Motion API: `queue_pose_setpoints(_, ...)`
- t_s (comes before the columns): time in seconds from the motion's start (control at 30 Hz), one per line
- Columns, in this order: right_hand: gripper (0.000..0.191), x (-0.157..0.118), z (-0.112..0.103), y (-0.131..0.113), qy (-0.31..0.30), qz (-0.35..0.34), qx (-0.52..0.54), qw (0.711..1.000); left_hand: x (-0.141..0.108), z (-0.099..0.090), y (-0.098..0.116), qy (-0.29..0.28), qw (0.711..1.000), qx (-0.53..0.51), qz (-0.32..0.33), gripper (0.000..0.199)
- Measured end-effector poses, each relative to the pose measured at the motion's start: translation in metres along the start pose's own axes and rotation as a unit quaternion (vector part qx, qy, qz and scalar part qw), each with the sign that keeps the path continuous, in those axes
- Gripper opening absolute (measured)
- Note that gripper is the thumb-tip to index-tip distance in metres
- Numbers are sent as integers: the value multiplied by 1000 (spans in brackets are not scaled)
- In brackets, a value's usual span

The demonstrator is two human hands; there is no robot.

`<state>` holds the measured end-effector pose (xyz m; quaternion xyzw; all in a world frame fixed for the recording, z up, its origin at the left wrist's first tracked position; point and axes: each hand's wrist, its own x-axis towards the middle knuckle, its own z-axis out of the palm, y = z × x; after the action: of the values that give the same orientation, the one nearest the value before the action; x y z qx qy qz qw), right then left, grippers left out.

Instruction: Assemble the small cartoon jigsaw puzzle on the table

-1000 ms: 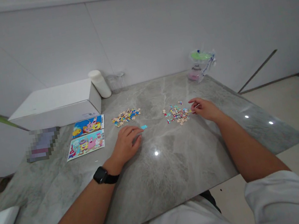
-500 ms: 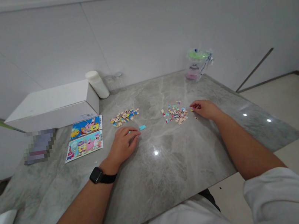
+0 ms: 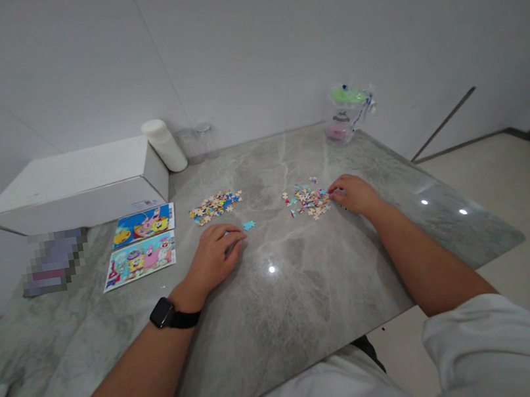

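Observation:
My left hand (image 3: 216, 253), with a black watch (image 3: 164, 313) on the wrist, rests on the grey table with loosely curved fingers, thumb and index slightly apart. Just past its fingertips lies a light-blue puzzle piece (image 3: 248, 225); a bit of blue also shows by its fingers. My right hand (image 3: 351, 194) has its fingertips pinched at the right edge of a mixed pile of puzzle pieces (image 3: 312, 201), on a piece mostly hidden by the fingers. Another pile of puzzle pieces (image 3: 215, 207), yellow and blue, lies beyond my left hand.
Two cartoon picture cards (image 3: 142, 259) lie left of my left hand. Behind them stand a white box (image 3: 74, 187), a white bottle (image 3: 165, 147) and two clear glasses (image 3: 205, 142). A plastic-wrapped cup with a green top (image 3: 345, 117) stands at the back right.
My right hand has moved left, its fingertips reaching the edge of the mixed pile. My left hand stays beside the light-blue piece. The whole view has shifted slightly.

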<state>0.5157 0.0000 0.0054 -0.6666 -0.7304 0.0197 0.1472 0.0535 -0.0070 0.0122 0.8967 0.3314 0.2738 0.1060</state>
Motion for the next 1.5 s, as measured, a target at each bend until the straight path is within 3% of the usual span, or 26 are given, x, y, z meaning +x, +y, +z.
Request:
queue_pose_setpoints(0.1, 19, -3, -7, -3, 9, -1, 21, 1000, 0, 0, -1, 3, 1000, 2, 2, 25)
queue_pose_setpoints(0.3, 16, -8, -13, -33, -89, -151, 120, 977, 1, 1, -3, -1, 1000, 4, 11, 25)
queue_pose_setpoints(0.43, 13, -8, -12, -41, -93, -178, 123, 972, 0, 1, -4, 1, 1000, 4, 13, 24)
queue_pose_setpoints(0.53, 16, -8, -13, -39, -84, -150, 142, 975, 0, 2, -3, 4, 1000, 6, 17, 23)
queue_pose_setpoints(0.63, 23, -8, -13, -37, -55, -62, 214, 973, 0, 2, -2, 8, 1000, 2, 18, 23)
queue_pose_setpoints(0.77, 34, -8, -13, -40, -67, 34, 376, 924, 0, 1, -2, 15, 1000, -3, 23, 22)
queue_pose_setpoints(0.97, 44, -8, -18, -59, -55, 76, 487, 868, 1, 0, -1, 14, 1000, -8, 21, 21)
queue_pose_setpoints(1.23, 44, 6, -17, -109, -24, 57, 535, 843, -1, 2, -1, 42, 999, -20, -12, 23)
queue_pose_setpoints(1.5, 37, 44, 2, -199, -22, -43, 537, 842, 1, 0, 0, 131, 981, -92, -111, 15)
